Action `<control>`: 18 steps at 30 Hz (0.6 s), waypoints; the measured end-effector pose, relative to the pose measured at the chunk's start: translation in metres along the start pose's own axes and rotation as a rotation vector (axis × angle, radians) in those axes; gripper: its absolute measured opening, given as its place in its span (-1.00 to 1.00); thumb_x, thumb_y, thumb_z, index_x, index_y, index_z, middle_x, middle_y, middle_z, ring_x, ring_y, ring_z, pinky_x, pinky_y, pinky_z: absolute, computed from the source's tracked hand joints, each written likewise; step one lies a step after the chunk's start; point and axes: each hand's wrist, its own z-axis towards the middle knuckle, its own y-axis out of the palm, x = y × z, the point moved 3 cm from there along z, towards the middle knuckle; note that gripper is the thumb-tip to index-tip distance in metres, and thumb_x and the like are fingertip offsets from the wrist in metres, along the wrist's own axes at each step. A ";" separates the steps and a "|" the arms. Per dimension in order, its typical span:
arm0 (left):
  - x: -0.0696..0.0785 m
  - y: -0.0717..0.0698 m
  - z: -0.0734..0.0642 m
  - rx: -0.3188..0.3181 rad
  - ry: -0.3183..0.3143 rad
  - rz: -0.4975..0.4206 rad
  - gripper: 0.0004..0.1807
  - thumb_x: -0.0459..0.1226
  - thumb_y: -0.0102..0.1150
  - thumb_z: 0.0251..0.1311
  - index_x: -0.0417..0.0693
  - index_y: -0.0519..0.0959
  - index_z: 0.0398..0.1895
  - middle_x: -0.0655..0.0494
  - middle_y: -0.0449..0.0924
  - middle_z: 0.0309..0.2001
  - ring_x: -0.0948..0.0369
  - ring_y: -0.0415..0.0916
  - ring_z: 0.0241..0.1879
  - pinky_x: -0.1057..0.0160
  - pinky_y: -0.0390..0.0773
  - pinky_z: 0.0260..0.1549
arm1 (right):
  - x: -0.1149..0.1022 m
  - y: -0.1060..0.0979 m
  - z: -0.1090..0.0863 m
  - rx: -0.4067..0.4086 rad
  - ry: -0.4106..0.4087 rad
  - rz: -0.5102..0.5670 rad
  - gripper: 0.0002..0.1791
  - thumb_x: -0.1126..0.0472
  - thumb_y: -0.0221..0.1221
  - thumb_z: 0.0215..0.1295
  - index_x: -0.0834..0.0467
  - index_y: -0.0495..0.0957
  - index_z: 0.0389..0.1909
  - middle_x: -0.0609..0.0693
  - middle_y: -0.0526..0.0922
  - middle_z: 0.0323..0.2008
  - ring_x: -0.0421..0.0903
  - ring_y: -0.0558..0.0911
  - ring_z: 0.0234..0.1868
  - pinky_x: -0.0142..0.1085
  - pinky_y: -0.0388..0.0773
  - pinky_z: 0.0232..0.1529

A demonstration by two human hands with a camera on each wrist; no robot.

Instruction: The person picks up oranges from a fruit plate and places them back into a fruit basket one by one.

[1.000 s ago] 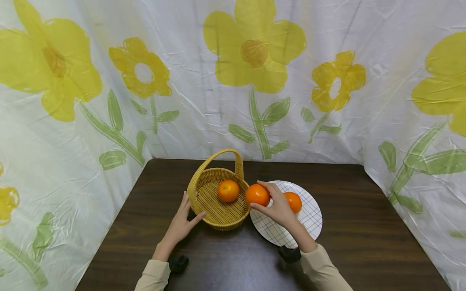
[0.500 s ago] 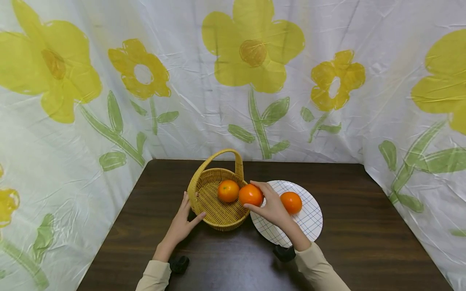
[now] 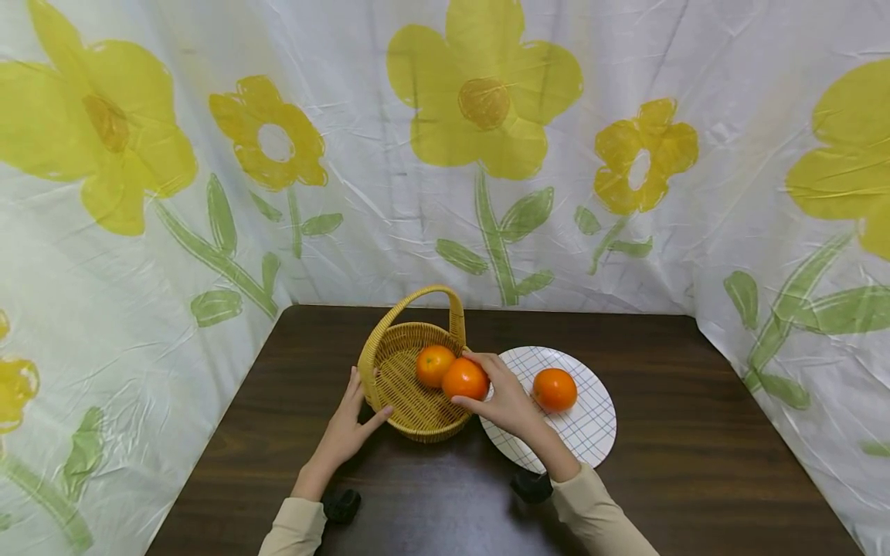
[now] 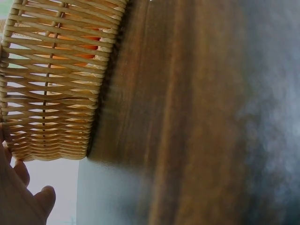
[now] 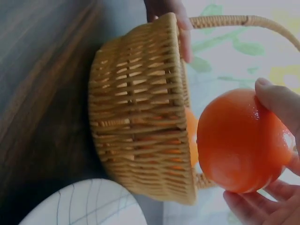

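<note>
A yellow wicker basket (image 3: 417, 421) with a tall arched handle stands on the table. My left hand (image 3: 344, 428) holds its left side, with a finger over the rim in the right wrist view. One orange (image 3: 433, 364) lies inside. My right hand (image 3: 506, 398) grips a second, smooth and shiny orange (image 5: 239, 140) between thumb and fingers, over the basket's right rim. From the right wrist, this orange shows just above the rim, close to the one inside. A third orange (image 3: 555, 390) rests on a white plate (image 3: 591, 421) with a grid pattern.
The plate sits just right of the basket on the dark wooden table (image 3: 667, 432). Behind the table hangs a white curtain (image 3: 389, 232) with yellow flowers. Black wrist devices are at both wrists, and the basket handle arches up on the basket's left and far side.
My right hand has moved left with the orange, from beside the basket's edge to over its right rim. The orange on the plate is now fully uncovered. The left hand and basket stay put.
</note>
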 end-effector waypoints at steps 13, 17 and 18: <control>0.000 0.001 0.000 -0.005 -0.011 0.003 -0.20 0.05 0.12 0.19 0.44 -0.05 0.43 0.31 -0.38 0.48 0.01 -0.41 0.46 -0.42 0.08 0.10 | -0.006 0.016 0.001 -0.044 -0.011 0.001 -0.23 -0.09 0.38 -0.05 0.08 0.39 0.21 -0.04 0.44 0.05 -0.13 0.53 -0.05 -0.20 0.55 -0.09; 0.002 0.000 -0.001 0.001 -0.020 -0.002 -0.20 0.06 0.13 0.18 0.51 -0.06 0.42 0.32 -0.37 0.48 0.05 -0.43 0.46 -0.40 0.06 0.13 | -0.009 0.020 0.003 -0.042 -0.044 -0.010 -0.25 -0.09 0.38 -0.05 0.10 0.40 0.18 -0.04 0.45 0.04 -0.13 0.53 -0.07 -0.20 0.55 -0.09; 0.002 0.000 -0.001 0.002 -0.024 -0.005 -0.20 0.05 0.13 0.18 0.51 -0.06 0.42 0.32 -0.37 0.48 0.05 -0.42 0.46 -0.40 0.05 0.13 | -0.010 0.022 0.003 -0.042 -0.051 -0.010 -0.25 -0.10 0.38 -0.05 0.11 0.40 0.17 -0.04 0.45 0.04 -0.13 0.53 -0.06 -0.20 0.55 -0.09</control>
